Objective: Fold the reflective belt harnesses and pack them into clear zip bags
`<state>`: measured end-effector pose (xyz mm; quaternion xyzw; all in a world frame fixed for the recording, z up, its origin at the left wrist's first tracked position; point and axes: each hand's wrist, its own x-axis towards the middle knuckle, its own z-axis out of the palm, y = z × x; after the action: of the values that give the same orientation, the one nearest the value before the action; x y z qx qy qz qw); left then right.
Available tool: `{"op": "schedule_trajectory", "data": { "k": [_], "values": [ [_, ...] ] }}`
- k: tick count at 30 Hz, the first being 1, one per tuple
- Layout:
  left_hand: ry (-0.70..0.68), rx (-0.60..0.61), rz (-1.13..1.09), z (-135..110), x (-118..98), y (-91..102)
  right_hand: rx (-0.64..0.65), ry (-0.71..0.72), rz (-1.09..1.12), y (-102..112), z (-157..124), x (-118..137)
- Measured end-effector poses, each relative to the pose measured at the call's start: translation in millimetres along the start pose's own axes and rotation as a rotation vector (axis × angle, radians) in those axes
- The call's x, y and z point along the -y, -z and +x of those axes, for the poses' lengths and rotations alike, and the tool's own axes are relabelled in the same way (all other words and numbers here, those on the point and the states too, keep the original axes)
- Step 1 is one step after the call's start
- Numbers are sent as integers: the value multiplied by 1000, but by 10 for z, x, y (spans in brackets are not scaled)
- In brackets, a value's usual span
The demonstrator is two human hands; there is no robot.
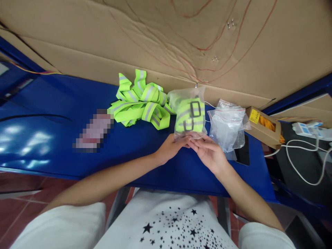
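In the head view a frosted plastic bag (pixel 178 96) stands over the table, holding a folded neon-yellow reflective belt (pixel 185 114) with a black buckle (pixel 195 109). My left hand (pixel 176 145) is closed on the bag's near edge, its fingers partly hidden. My right hand (pixel 210 152) pinches the same edge from the right, and the fingertips of both hands meet there. Left of the bag lies a loose heap of neon-yellow reflective straps (pixel 145 103). Clear zip bags (pixel 227 124) are stacked right of my right hand.
The blue table (pixel 135 155) backs onto a cardboard panel (pixel 103 52) with thin red wires. A dark phone (pixel 243 152) lies partly under the clear bags. Farther right are a cardboard box (pixel 269 135) with orange contents and a white power strip (pixel 302 129). A blurred-out pinkish object (pixel 95 130) lies left.
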<state>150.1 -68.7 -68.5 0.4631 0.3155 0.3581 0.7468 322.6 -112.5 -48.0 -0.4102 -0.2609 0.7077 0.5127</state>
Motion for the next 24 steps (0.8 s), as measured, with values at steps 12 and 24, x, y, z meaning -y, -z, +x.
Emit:
{"op": "schedule_trajectory", "data": {
  "k": [12, 24],
  "values": [
    [-697, 275, 1050, -336, -480, 165, 234, 59, -256, -31, -188, 327],
    [16, 443, 440, -154, -870, 189, 475, 706, -1369, -157, -439, 666]
  ]
}}
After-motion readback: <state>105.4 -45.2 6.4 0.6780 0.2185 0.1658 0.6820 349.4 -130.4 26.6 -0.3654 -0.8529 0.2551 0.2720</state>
